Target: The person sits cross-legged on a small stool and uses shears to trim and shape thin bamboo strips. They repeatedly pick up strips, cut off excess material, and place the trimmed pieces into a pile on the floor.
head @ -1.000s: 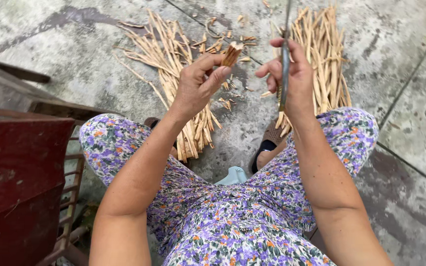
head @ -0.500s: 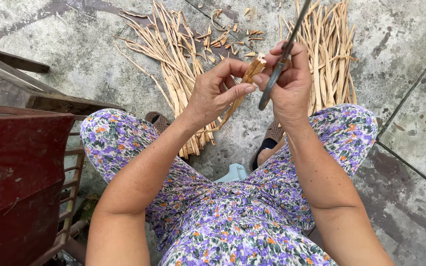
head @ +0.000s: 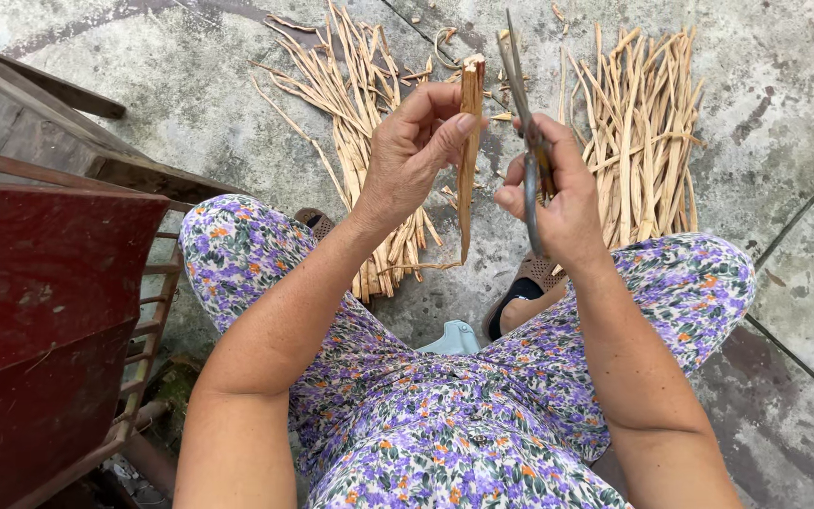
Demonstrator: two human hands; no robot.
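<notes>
Two hands are splitting a strip with a knife.
Left hand (head: 407,160) fingers are pinching the strip (head: 469,151) upright; right hand (head: 558,203) is clamping the knife (head: 523,104) beside it, needing blade-to-tip alignment next.

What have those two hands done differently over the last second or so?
The left hand has turned its wooden strip from slanted to upright. The right hand, which brought the knife close against the strip half a second ago, has drawn it slightly away, blade pointing up. Both grips are unchanged, and the two piles of strips on the ground look undisturbed.
</notes>
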